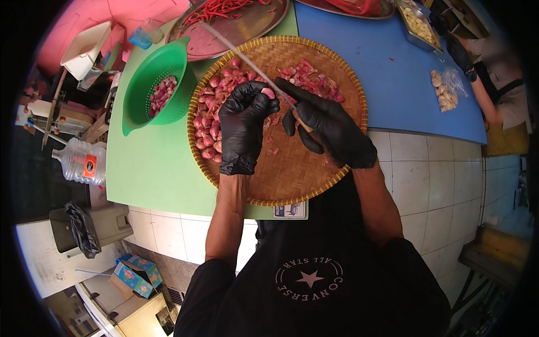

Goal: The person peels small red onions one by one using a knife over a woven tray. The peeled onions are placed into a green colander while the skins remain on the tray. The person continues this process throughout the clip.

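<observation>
My left hand (246, 122), in a black glove, pinches one shallot (268, 93) between thumb and fingers. A long-bladed knife (248, 61) is in my gloved right hand (326, 122), its blade slanting up and left just beyond the shallot. Both hands are over a round woven bamboo tray (290, 177) with a yellow-bound rim. Many unpeeled shallots (206, 122) are heaped along its left side. Loose pink shallot skins (313, 80) lie at the far right of the tray. Left of it, a green colander (139, 92) contains peeled shallots (162, 94).
A metal tray (269, 17) with red chillies (219, 10) stands behind. On the blue table (337, 54) are a metal pan of pale cloves (417, 25) and garlic (444, 92) beside a plastic bag. A co-worker's arm (484, 97) reaches in at right. A plastic water jug (82, 160) is far left.
</observation>
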Action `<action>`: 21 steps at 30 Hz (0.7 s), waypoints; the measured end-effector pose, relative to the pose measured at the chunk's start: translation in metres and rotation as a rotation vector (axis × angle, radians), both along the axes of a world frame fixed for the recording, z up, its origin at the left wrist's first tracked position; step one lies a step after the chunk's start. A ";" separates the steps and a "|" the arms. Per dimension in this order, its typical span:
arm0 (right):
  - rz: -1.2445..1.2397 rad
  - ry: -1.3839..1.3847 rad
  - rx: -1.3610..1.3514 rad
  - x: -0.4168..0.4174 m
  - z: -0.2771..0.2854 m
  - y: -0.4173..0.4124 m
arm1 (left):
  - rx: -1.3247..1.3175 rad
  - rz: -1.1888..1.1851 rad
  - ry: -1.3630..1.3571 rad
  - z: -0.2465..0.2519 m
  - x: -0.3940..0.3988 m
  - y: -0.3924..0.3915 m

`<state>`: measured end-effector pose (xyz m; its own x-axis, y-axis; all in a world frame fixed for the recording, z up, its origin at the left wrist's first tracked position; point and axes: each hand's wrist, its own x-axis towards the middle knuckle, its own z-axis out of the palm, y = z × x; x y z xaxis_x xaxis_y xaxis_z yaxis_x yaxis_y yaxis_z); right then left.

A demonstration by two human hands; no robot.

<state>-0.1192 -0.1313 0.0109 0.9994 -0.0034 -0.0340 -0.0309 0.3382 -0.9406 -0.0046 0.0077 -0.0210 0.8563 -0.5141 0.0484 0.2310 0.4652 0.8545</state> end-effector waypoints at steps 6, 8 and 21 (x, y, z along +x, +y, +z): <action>0.056 -0.048 -0.207 -0.001 0.003 0.000 | 0.167 0.060 -0.018 0.011 -0.006 0.002; 0.042 -0.080 -0.262 0.000 -0.002 0.000 | 0.070 0.026 0.006 0.005 -0.005 0.003; -0.017 -0.036 -0.107 -0.001 -0.007 0.002 | 0.039 0.033 -0.031 0.009 -0.007 0.001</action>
